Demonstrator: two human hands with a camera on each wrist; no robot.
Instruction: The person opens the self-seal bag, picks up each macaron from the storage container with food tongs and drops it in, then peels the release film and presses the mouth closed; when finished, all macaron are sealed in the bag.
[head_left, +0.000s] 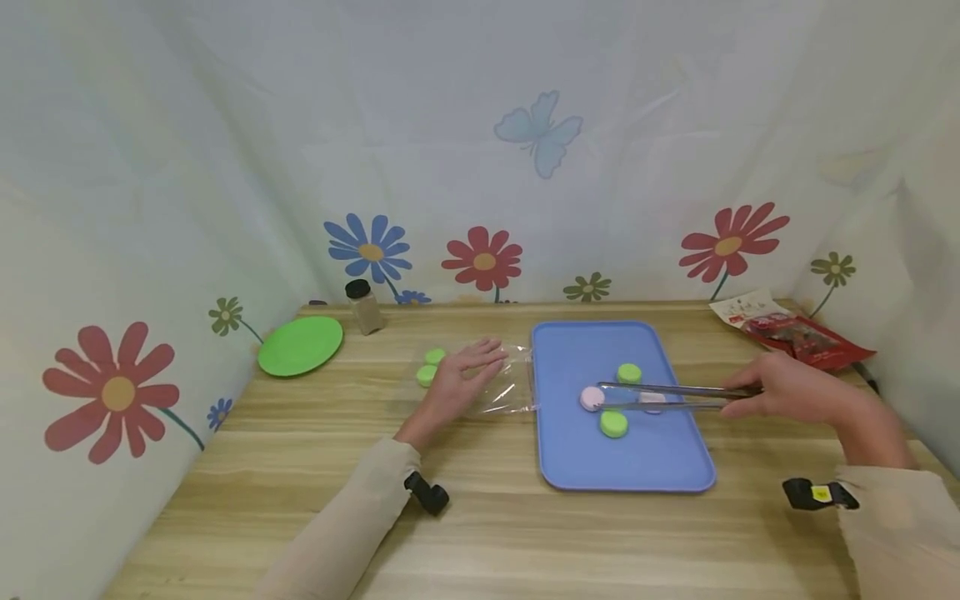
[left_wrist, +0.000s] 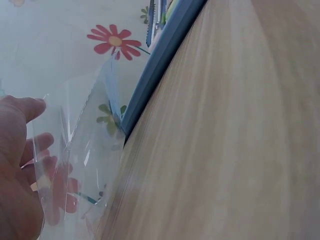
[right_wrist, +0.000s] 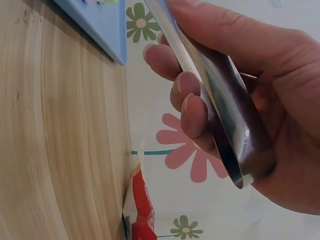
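My right hand grips metal tongs; the right wrist view shows fingers curled round their bent end. At the tong tips sits a pink macaron-like round piece over the blue tray. A second pink piece shows partly behind the tongs' arms. Two green round pieces lie on either side of them. My left hand, fingers mostly extended, is at a clear plastic bag, whose film overlaps the fingers in the left wrist view. Green pieces lie left of that hand, within the bag.
A green plate and a black-lidded jar stand at the back left. A red and white snack packet lies at the back right. Floral cloth hangs behind the wooden table.
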